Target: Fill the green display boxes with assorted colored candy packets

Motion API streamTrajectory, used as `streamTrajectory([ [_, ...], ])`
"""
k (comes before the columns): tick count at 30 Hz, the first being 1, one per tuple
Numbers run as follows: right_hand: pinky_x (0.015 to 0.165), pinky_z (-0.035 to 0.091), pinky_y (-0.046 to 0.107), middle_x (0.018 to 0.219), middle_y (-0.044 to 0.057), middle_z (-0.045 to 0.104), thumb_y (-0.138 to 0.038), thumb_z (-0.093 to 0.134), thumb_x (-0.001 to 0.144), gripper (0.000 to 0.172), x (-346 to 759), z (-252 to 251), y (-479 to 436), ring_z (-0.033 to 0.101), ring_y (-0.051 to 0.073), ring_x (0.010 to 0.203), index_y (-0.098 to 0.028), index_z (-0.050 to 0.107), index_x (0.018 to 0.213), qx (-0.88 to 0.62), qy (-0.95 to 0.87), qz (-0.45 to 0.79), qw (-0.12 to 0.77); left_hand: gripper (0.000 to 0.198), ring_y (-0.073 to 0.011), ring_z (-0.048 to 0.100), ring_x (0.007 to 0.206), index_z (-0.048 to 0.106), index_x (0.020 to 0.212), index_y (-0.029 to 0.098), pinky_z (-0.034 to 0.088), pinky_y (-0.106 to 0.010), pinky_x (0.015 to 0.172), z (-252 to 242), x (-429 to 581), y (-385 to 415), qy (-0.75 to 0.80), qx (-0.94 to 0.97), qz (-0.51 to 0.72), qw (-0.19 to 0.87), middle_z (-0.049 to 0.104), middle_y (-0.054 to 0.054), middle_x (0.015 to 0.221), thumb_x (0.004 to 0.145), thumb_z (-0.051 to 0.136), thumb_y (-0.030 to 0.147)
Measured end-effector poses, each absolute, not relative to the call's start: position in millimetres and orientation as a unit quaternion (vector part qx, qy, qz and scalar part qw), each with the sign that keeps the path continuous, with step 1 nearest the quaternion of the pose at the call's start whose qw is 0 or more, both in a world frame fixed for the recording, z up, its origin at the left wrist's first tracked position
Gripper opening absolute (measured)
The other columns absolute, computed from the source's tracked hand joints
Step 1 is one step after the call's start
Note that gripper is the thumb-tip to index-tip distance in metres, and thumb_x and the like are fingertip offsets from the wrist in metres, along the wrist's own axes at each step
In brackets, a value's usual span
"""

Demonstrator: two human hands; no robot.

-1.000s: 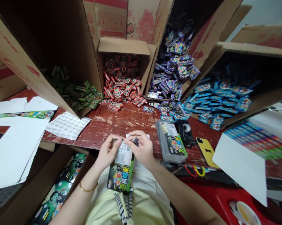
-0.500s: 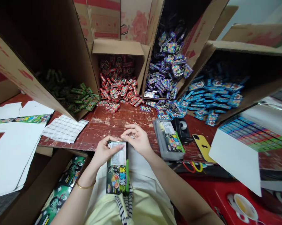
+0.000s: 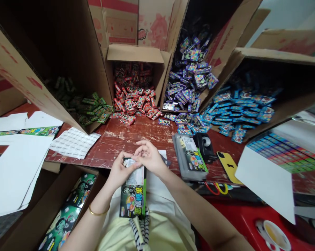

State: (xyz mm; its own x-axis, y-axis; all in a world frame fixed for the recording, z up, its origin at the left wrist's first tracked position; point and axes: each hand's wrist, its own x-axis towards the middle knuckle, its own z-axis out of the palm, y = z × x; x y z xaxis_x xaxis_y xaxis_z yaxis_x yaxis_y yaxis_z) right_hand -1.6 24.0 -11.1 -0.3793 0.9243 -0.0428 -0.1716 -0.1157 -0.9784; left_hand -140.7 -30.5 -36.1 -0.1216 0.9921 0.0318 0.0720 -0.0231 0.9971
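Note:
A black and green candy box (image 3: 132,198) with a white label and bright lettering stands in front of my body, its top end toward the table edge. My left hand (image 3: 122,169) is closed round that top end, thumb lying over the label. At the same end my right hand (image 3: 151,158) has its thumb and finger pinched together, touching the left fingertips. What the pinch holds, if anything, is hidden. Just to the right lies a stack of clear plastic trays (image 3: 182,167) with another candy box (image 3: 195,158) on top. A black tape dispenser (image 3: 204,148) stands beside it.
Open cartons hold heaps of green packets (image 3: 94,109), red packets (image 3: 136,99), purple packets (image 3: 183,90) and blue packets (image 3: 235,108). A sticker sheet (image 3: 75,143) and white sheets (image 3: 18,170) lie left, a yellow phone (image 3: 228,167) right. Below left, a carton holds green boxes (image 3: 61,223). A cup (image 3: 276,235) stands on a red surface.
My right hand has come down and left, its raised fingers closing at the box's top end against the left thumb. The view has shifted slightly.

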Motion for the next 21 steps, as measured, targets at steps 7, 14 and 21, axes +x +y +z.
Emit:
streamTrajectory([
  [7,0.063,0.046,0.026,0.071,-0.002,0.063,-0.011,0.075,0.050,0.044,-4,-27,36,0.060,0.012,0.065,-0.017,0.056,0.089,-0.378,-0.327,0.814,0.295,0.045,-0.0171,0.063,0.079,0.050,0.100,0.022,0.050,-0.029,0.072,-31,-132,-37,0.524,0.425,0.549,0.492,0.064,-0.001,0.090,0.067,0.076,0.035],
  [14,0.063,0.047,0.027,0.071,-0.004,0.062,-0.029,0.081,0.058,0.060,47,-41,53,0.060,0.014,0.065,-0.021,0.054,0.110,-0.378,-0.520,0.664,0.383,0.048,-0.0209,0.067,0.069,0.063,0.093,0.019,0.055,-0.032,0.063,-31,-140,-64,0.469,0.414,0.392,0.675,0.070,-0.004,0.075,0.053,0.086,0.029],
  [21,0.070,0.053,0.037,0.092,0.005,0.063,-0.036,0.082,0.060,0.069,76,-28,4,0.064,0.022,0.082,-0.029,0.046,0.119,-0.392,-0.450,0.601,0.532,0.055,-0.0220,0.065,0.101,0.047,0.124,0.035,0.056,-0.034,0.074,-15,-166,-45,0.461,0.276,0.677,0.503,0.064,-0.007,0.123,0.076,0.062,0.055],
])
